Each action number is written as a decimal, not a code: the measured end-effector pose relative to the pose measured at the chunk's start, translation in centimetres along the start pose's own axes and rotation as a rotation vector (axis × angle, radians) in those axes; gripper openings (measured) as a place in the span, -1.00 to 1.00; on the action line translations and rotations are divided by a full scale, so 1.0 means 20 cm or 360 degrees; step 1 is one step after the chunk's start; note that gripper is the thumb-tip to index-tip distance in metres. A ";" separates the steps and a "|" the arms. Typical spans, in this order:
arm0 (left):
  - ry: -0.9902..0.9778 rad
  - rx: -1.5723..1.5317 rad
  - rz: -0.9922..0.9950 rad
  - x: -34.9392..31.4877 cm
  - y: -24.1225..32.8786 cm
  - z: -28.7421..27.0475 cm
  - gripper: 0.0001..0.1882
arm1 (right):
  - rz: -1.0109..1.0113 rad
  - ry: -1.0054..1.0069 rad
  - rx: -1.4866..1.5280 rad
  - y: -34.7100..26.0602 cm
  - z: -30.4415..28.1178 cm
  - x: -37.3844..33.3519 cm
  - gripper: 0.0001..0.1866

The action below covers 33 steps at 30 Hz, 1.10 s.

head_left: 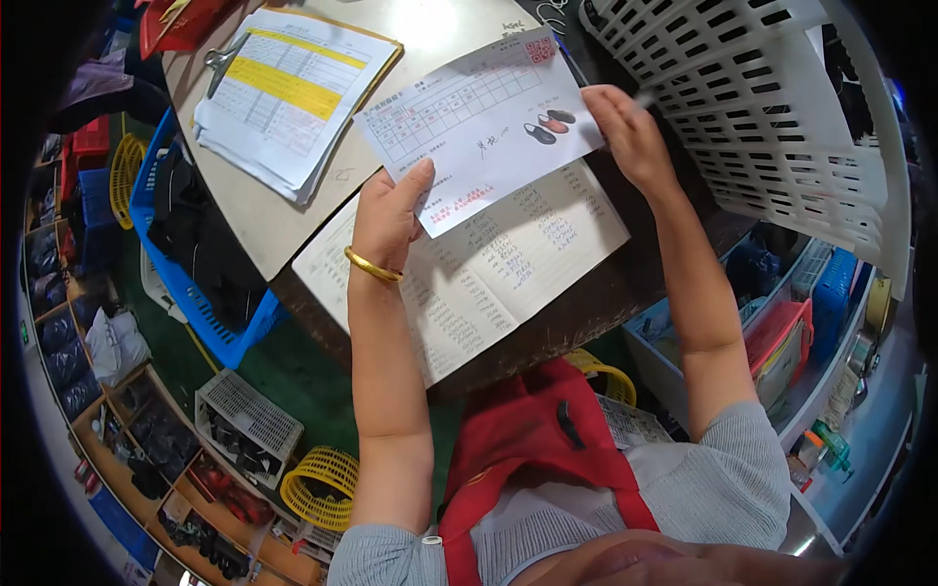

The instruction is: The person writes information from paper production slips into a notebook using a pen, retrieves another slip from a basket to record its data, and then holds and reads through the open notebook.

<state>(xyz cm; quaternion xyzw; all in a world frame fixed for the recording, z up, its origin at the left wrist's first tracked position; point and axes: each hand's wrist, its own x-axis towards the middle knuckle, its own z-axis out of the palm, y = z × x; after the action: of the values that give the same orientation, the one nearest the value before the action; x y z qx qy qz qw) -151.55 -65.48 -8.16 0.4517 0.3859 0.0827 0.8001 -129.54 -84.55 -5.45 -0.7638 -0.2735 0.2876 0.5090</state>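
Observation:
Between both hands I hold a white printed sheet (459, 161), tilted above the table; it bears a grid, a red square code and small pictures of shoes. My left hand (389, 210), with a gold bangle at the wrist, pinches its lower left edge, thumb on top. At the right edge my right hand (625, 137) grips the paper, the fingertips partly hidden at its border. Under the sheet lies an open notebook (489, 283) with handwritten columns, its upper part covered. To the left rests a clipboard (283, 83) with papers, one marked with yellow bands.
A white slatted plastic basket (772, 117) stands tilted at the right of the table (244, 210). Left of the table is a blue crate (234, 337) with dark items. Yellow baskets (322, 486) and shelves with bagged goods line the lower left. A grey bin (674, 342) holds folders.

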 end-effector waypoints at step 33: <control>0.0287 0.0512 0.0540 0.13 -0.11 -0.05 -0.61 | -0.0335 0.0202 -0.0117 0.43 -0.03 -0.47 -0.80</control>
<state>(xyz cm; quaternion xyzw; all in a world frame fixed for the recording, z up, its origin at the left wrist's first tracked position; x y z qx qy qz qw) -150.91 -64.88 -11.68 0.6223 0.3825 0.1932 0.6550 -134.37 -94.46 -11.81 -0.7657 -0.3297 0.1735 0.5244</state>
